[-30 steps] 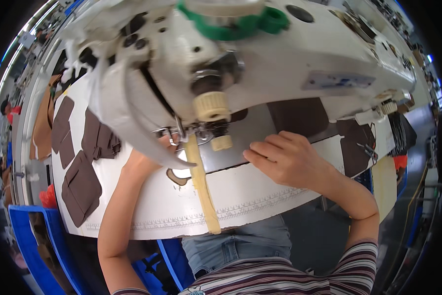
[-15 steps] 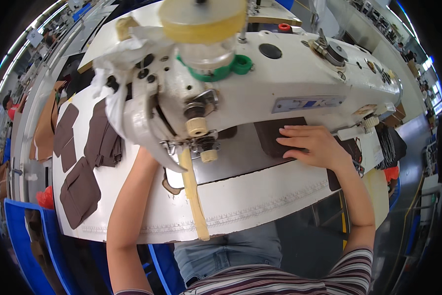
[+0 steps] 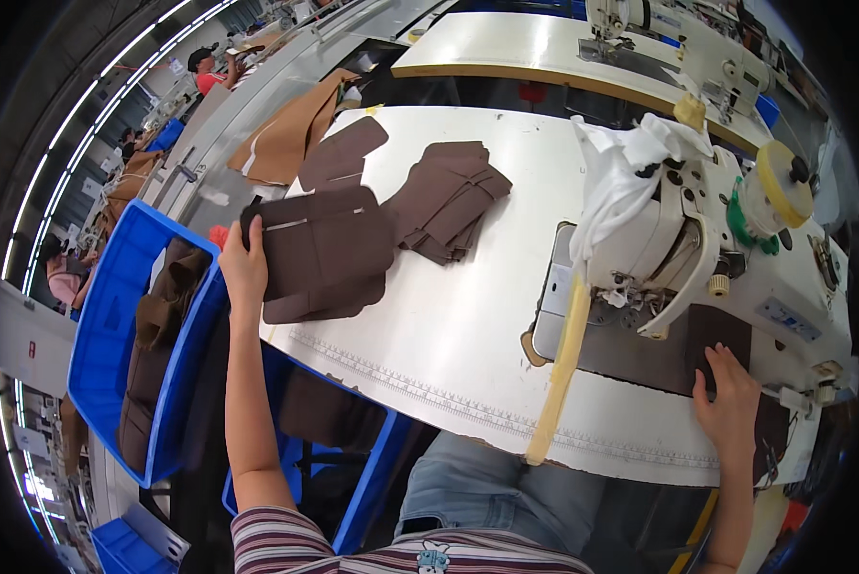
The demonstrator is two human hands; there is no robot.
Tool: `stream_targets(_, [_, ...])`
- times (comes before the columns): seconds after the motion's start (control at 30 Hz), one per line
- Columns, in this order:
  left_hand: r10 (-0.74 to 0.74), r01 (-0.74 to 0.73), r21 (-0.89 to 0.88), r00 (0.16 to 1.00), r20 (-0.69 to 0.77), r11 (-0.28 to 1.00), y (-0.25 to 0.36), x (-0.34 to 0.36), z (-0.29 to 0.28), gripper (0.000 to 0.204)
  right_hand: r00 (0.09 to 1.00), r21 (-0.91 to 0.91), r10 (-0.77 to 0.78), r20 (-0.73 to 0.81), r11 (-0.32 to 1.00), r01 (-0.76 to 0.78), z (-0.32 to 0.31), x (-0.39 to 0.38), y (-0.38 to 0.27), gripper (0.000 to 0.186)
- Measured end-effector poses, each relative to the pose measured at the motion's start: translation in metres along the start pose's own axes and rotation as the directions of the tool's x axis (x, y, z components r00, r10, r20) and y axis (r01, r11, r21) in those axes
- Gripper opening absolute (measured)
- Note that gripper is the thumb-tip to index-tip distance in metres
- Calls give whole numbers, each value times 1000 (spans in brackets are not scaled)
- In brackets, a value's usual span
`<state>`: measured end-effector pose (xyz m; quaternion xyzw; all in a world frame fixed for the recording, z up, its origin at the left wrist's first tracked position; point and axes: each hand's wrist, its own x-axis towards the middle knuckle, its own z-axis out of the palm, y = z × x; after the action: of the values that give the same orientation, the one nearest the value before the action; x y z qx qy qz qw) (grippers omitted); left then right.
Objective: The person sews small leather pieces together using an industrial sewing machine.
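Note:
My left hand (image 3: pixel 245 263) is closed on the left edge of a dark brown panel (image 3: pixel 334 244) with rounded corners and a short pale slit. That panel is just over other brown pieces at the left of the white sewing table (image 3: pixel 506 325). At the right, my right hand (image 3: pixel 726 387) lies with fingers outstretched against another dark brown piece (image 3: pixel 716 333) under the arm of the white sewing machine (image 3: pixel 745 277). The needle area of the machine is partly hidden behind its white lever.
A fanned stack of brown pieces (image 3: pixel 453 196) lies mid-table, with another brown piece (image 3: pixel 348 153) behind. A blue bin (image 3: pixel 114 325) holding brown material stands at the left. Yellow tape (image 3: pixel 559 383) crosses the table's front edge. A second machine table (image 3: pixel 506 48) is beyond.
The view has swung left. My left hand has moved from beside the needle area to the left pile and taken hold of a brown panel. My right hand remains at its piece.

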<state>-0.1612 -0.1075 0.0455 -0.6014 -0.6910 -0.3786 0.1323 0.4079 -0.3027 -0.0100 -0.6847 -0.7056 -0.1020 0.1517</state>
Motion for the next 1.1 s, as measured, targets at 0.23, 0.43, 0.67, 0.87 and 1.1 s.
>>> stream_targets(0.23, [250,-245,85,967,-45,966,-1,-19,45,22,996,139,89,-2,986,-88,-9,7,-1,20])
stream_targets(0.43, [607,-454,-486,765,218,747,116,-14,99,31,974,243,219,59,943,-227,-22,15,-15,11])
stream_targets(0.67, [473,-287,-385,656,588,877,123,3,117,31,868,216,-479,-130,841,496,-6,-15,-80,8])
stream_targets(0.87, [467,-300,-387,747,473,872,123,14,111,17,874,479,-485,10,770,422,4,-12,-76,25])
stream_targets(1.1, [740,-530,-586,645,191,613,168,-78,51,13,882,649,-470,28,680,342,11,-14,-66,21])
